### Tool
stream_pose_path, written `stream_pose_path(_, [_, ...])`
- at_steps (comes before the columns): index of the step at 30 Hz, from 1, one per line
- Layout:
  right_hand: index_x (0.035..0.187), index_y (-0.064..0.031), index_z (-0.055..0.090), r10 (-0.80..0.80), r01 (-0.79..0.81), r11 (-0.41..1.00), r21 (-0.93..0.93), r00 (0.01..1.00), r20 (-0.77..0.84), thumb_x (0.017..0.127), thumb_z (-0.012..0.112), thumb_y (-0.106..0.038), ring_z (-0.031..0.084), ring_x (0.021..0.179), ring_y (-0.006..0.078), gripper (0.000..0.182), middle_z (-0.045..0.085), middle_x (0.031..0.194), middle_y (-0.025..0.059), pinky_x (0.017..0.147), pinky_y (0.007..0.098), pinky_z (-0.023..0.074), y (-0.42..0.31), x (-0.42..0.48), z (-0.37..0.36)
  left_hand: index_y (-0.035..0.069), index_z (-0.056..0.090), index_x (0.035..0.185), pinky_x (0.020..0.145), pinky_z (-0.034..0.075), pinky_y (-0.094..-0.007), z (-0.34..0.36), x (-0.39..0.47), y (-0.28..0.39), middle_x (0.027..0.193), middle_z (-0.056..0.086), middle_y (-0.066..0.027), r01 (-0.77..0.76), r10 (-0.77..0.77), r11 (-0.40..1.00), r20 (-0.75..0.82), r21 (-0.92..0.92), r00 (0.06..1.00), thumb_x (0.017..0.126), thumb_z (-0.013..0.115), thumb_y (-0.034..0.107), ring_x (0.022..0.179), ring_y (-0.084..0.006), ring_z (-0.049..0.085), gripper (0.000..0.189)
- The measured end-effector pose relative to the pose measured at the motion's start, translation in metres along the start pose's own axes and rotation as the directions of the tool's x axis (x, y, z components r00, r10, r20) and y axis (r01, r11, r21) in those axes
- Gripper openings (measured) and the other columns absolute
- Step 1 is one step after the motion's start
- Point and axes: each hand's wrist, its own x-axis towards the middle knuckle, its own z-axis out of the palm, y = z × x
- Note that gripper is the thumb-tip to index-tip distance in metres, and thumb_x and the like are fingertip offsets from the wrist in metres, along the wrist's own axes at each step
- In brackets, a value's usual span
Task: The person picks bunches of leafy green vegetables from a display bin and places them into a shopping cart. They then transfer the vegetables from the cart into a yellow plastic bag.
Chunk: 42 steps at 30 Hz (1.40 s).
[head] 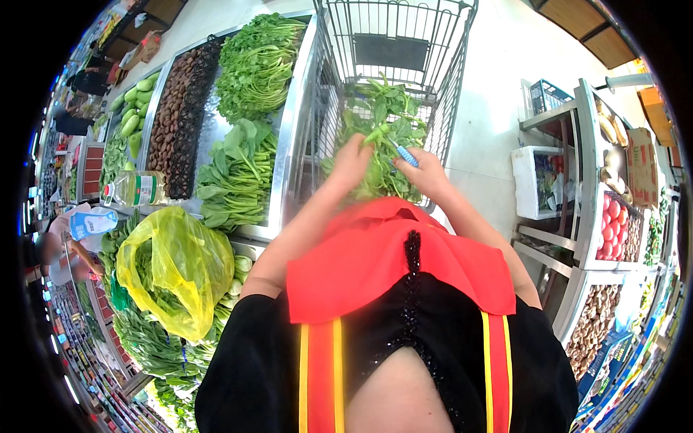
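Over a wire shopping cart (457, 103), my left hand (352, 159) grips the stem end of a leafy green vegetable (379, 132). My right hand (422, 170) is closed around the blue patterned handle of a small knife (407, 156), whose metal tip points at the stems by my left hand. Loose leafy greens (398, 100) lie in the cart beneath and beyond both hands. Some leaves below my left hand are blurred.
At left, a metal display counter (292, 108) holds celery-like greens (260, 65), bunched leafy stems (238, 178), a bottle of oil (138, 188) and a yellow plastic bag (173, 270). Racks with a styrofoam box (522, 184) stand right. A person (70, 243) is at far left.
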Motion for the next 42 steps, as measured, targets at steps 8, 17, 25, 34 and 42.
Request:
stream_pose_path(8, [0.083,-0.0008,0.064,0.045,-0.043,0.998,-0.038,0.998,0.051,0.082,0.061,-0.027,0.059,0.062,0.0259,0.026,0.061,0.068,0.0153,0.063,0.0383,0.0466,0.014,0.0,0.016,0.001,0.056,0.096,0.064,0.044,-0.0394,-0.004,0.001,-0.004,0.075,0.057,-0.0182,-0.008,0.009,0.996,-0.008,0.091,1.0,0.095,0.054,0.019,0.069,-0.0306,0.057,0.019])
stream_pose_path(17, [0.076,-0.0005,0.063,0.208,-0.172,0.929,-0.328,0.975,0.076,0.079,0.067,-0.037,0.06,0.06,0.0254,0.036,0.06,0.064,0.0137,0.061,0.0414,0.0469,0.114,0.015,0.027,0.004,0.054,0.107,0.055,0.034,-0.0289,-0.034,-0.003,0.043,0.065,0.042,0.0008,0.299,-0.107,0.651,0.305,-0.698,0.946,0.1,0.047,0.024,0.054,-0.0117,0.036,0.023])
stream_pose_path(25, [0.086,-0.0051,0.065,0.274,-0.274,0.962,0.003,0.962,-0.004,0.082,0.07,-0.031,0.049,0.052,0.0085,0.026,0.054,0.06,-0.0009,0.048,0.0266,0.039,0.098,0.017,0.006,0.002,0.059,0.115,0.083,0.04,-0.0316,-0.08,-0.007,0.013,0.088,0.059,-0.004,0.338,-0.108,0.489,0.329,-0.804,0.938,0.097,0.053,0.021,0.082,-0.0136,0.055,0.027])
stream_pose_path(34, [0.086,-0.0045,0.062,0.431,-0.421,0.89,0.173,0.902,-0.018,0.085,0.066,-0.023,0.044,0.044,0.0079,0.019,0.05,0.055,-0.0005,0.04,0.0262,0.0324,0.131,0.002,-0.01,0.011,0.05,0.123,0.107,0.027,-0.067,-0.265,-0.034,-0.018,0.101,0.05,-0.0085,-0.11,-0.039,0.22,-0.122,-0.969,0.992,0.1,0.045,0.02,0.109,-0.0285,0.049,0.025])
stream_pose_path(42, [0.089,-0.0028,0.063,0.419,-0.414,0.892,0.181,0.908,0.015,0.086,0.064,-0.02,0.043,0.043,0.0069,0.017,0.049,0.055,-0.0015,0.041,0.0247,0.0314,0.121,0.005,0.002,0.009,0.049,0.123,0.109,0.029,-0.0615,-0.266,-0.043,-0.046,0.105,0.053,-0.0099,-0.151,-0.012,0.087,-0.152,-0.985,0.988,0.101,0.043,0.019,0.107,-0.0289,0.051,0.025])
